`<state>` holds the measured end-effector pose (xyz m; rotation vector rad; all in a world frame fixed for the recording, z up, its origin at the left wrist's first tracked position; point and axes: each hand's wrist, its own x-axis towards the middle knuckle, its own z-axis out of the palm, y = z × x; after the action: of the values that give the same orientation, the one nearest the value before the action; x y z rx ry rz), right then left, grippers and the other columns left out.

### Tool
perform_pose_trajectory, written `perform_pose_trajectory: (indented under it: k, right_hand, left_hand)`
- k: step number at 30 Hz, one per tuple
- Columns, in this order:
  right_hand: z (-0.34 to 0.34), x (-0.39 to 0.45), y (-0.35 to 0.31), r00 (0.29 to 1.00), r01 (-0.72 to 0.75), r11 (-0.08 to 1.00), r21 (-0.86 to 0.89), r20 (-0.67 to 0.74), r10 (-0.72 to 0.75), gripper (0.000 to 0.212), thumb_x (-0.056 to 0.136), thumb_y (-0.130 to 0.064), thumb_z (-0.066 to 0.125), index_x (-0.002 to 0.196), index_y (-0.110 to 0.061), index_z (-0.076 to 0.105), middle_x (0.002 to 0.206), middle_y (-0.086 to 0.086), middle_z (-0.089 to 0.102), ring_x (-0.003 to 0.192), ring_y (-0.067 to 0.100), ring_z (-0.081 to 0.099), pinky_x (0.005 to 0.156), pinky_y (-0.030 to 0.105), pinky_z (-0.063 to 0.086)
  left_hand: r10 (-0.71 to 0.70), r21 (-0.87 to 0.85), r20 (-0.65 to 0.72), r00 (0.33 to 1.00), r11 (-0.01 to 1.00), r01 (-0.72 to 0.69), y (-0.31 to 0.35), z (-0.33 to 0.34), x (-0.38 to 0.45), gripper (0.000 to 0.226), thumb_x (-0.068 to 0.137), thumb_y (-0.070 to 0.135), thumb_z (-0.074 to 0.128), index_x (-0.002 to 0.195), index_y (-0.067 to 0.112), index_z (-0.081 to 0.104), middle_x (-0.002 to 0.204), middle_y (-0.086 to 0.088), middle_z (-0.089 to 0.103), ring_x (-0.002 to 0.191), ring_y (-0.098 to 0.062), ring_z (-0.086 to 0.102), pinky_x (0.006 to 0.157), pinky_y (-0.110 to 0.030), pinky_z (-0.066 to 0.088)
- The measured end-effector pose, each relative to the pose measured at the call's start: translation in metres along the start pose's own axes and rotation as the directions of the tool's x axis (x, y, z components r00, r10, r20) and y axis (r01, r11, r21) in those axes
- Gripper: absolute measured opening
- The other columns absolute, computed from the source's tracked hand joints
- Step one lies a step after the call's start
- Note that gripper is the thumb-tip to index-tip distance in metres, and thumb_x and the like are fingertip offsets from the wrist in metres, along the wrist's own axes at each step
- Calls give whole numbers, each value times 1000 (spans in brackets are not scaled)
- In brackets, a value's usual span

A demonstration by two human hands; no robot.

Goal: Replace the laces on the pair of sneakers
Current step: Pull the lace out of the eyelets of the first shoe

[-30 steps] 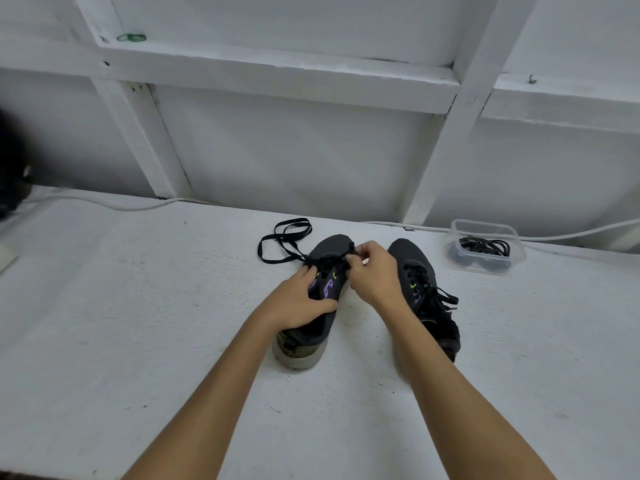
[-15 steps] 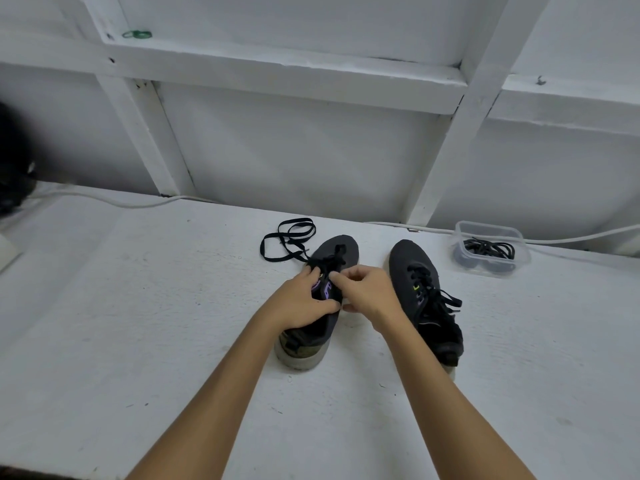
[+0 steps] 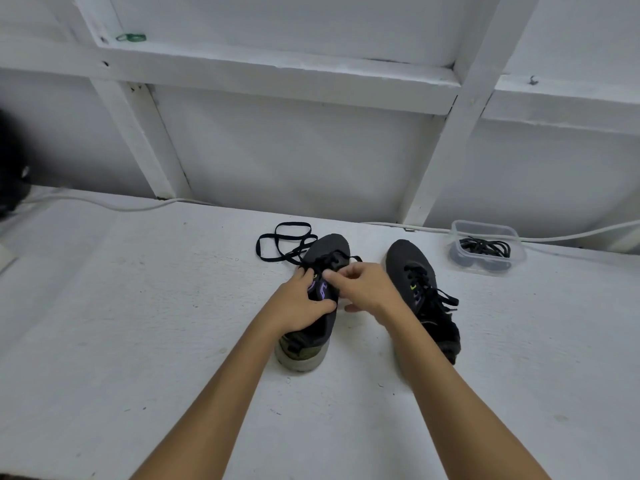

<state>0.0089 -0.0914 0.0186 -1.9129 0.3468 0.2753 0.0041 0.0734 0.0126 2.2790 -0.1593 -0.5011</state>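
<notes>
The left hand [image 3: 298, 304] grips the left sneaker [image 3: 320, 296] across its tongue, thumb curled over the collar. The right hand [image 3: 363, 289] pinches the black lace [image 3: 287, 242] at the eyelets of that sneaker. The lace's loose loops trail beyond the left sneaker's toe. The laced right sneaker [image 3: 420, 292] stands just beside it, and a clear container [image 3: 486, 245] of black laces sits farther right.

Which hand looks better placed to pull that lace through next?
Probably the right hand: its fingertips pinch at the lace over the left sneaker, while the left hand grips that shoe, steadying it.
</notes>
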Motion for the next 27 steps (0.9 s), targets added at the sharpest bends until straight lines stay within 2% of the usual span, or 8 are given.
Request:
perform_pose_trajectory:
  k: [5, 8, 10, 13, 16, 20, 25, 27]
  right_hand:
    - [15, 13, 7, 987, 126, 990, -62, -94, -132, 10, 92, -28, 68, 84, -22, 69, 81, -2, 72, 78, 19, 71, 78, 49, 61]
    - [6, 15, -2, 915, 202, 969, 145, -381, -134, 10, 100, -26, 59, 94, -18, 62, 90, -2, 66, 71, 15, 74, 74, 47, 63]
    - [-1, 14, -6, 877, 202, 947, 251, -477, -61, 12, 102, -27, 57, 99, -15, 61, 94, 0, 65, 71, 13, 74, 68, 40, 64]
    - [-1, 8, -1, 962, 63, 968, 243, -271, 6, 33, 97, -38, 65, 89, -6, 69, 79, 4, 71, 74, 21, 75, 63, 37, 63]
    - [11, -1, 7, 997, 41, 980, 195, -69, -28, 28, 91, -35, 75, 87, -7, 73, 76, 3, 73, 69, 16, 70, 59, 30, 60]
    - [19, 8, 15, 980, 146, 989, -24, -131, -148, 17, 92, -29, 70, 79, -18, 69, 79, -2, 72, 77, 25, 70, 76, 49, 61]
    - [5, 11, 1, 876, 212, 938, 275, -478, -58, 17, 101, -30, 58, 90, -17, 59, 96, 7, 67, 67, 9, 72, 70, 42, 64]
    - [7, 9, 5, 914, 155, 951, 268, -405, -35, 25, 99, -40, 61, 88, -17, 65, 84, 3, 70, 68, 14, 72, 66, 40, 63]
  left_hand:
    - [1, -16, -12, 1000, 1000, -2, 1, 1, -1, 55, 85, 41, 68, 135, 29, 49, 132, 10, 52, 116, -14, 53, 88, -27, 40]
    - [-6, -30, -5, 1000, 1000, 5, -1, 1, -1, 64, 85, 42, 68, 143, 30, 45, 141, 10, 49, 128, -14, 49, 95, -28, 40]
    - [-13, -32, 0, 1000, 999, 13, 0, 0, -2, 71, 84, 44, 68, 148, 30, 41, 147, 10, 46, 133, -15, 46, 100, -30, 41]
    - [-11, -43, -6, 1000, 999, 11, 2, 0, -4, 67, 85, 41, 68, 146, 31, 42, 143, 11, 48, 128, -15, 48, 95, -28, 39]
    - [8, -45, -20, 1000, 999, -9, 5, -1, -5, 58, 87, 38, 67, 140, 34, 46, 135, 11, 52, 116, -13, 50, 89, -26, 37]
    - [-7, -57, -17, 1000, 998, 6, 3, -1, -4, 54, 85, 38, 68, 135, 33, 49, 130, 11, 54, 116, -14, 53, 87, -26, 38]
    - [-40, -32, 10, 999, 999, 41, -1, 0, -2, 80, 80, 49, 68, 151, 29, 37, 152, 10, 43, 135, -15, 45, 104, -33, 41]
    - [-50, -34, 9, 999, 998, 51, -1, 0, -1, 81, 80, 49, 67, 152, 31, 36, 151, 10, 44, 134, -17, 46, 105, -34, 42]
